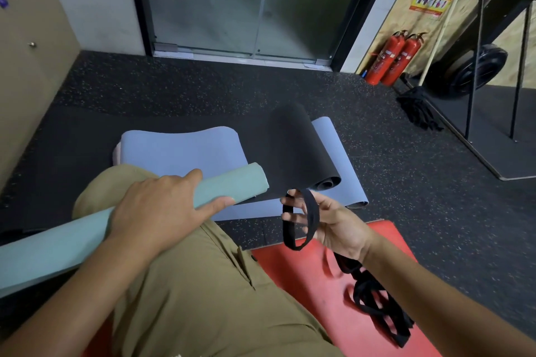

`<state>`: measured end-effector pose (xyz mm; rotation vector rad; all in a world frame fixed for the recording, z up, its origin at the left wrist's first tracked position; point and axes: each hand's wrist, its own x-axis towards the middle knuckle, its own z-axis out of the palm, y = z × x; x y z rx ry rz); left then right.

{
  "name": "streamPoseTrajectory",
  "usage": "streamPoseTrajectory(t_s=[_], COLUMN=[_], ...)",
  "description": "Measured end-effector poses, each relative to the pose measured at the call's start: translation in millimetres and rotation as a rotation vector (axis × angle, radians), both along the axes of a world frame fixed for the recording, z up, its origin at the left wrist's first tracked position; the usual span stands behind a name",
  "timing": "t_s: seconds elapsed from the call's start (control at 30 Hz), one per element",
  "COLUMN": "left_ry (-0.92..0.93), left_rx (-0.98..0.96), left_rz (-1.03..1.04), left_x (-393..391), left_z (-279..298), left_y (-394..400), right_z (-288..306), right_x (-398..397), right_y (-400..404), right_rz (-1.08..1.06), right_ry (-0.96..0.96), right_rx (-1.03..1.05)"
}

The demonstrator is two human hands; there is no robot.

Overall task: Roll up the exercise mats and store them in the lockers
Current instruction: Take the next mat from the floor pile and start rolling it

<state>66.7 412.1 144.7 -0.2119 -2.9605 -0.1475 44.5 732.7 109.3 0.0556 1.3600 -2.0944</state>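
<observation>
A rolled pale green mat (pixel 235 182) lies across my khaki-clad knee, and my left hand (pixel 162 211) grips it near its right end. My right hand (pixel 327 220) holds a loop of black strap (pixel 310 211) stretched over its spread fingers; the rest of the strap (pixel 374 307) trails down onto a red mat (pixel 304 275) under me. On the floor ahead lie a wavy blue mat (pixel 179 151), with a pink edge beneath it, and a black mat (pixel 293 148) partly rolled on another blue mat (pixel 339 153).
Beige locker doors (pixel 26 46) stand at the left. A glass door (pixel 246 3) is straight ahead. Two red fire extinguishers (pixel 391 58) lean against the right wall, beside a black metal rack (pixel 490 66) with a weight plate (pixel 475 69) and a dark cloth pile (pixel 417 110).
</observation>
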Motion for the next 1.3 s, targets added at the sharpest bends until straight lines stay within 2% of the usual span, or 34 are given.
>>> streamPoseTrajectory(t_s=[0.27, 0.37, 0.63, 0.77, 0.9, 1.07, 1.3], left_ry=[-0.004, 0.012, -0.062, -0.167, -0.297, -0.402, -0.488], left_rx=[-0.015, -0.033, -0.027, 0.060, 0.230, 0.236, 0.410], left_rz=[0.022, 0.022, 0.038, 0.020, -0.004, 0.033, 0.126], left_x=[1.5, 3.0, 1.8, 3.4, 8.6, 33.4, 54.4], left_z=[-1.1, -3.0, 0.7, 7.5, 16.1, 25.9, 21.6], left_y=[-1.6, -1.2, -0.4, -4.6, -29.0, -74.2, -99.6], right_z=[11.4, 19.0, 22.0, 21.9, 22.1, 20.5, 27.7], right_x=[-11.2, -16.6, -27.8, -29.5, -36.8, -47.5, -56.2], right_y=[-51.5, -68.0, -93.3, -104.2, -109.9, -115.1, -130.2], right_rz=[-0.057, -0.053, 0.047, 0.123, 0.123, 0.133, 0.189], right_ry=[0.090, 0.175, 0.250, 0.239, 0.251, 0.258, 0.239], right_rx=[-0.015, 0.046, 0.121, 0.104, 0.075, 0.071, 0.064])
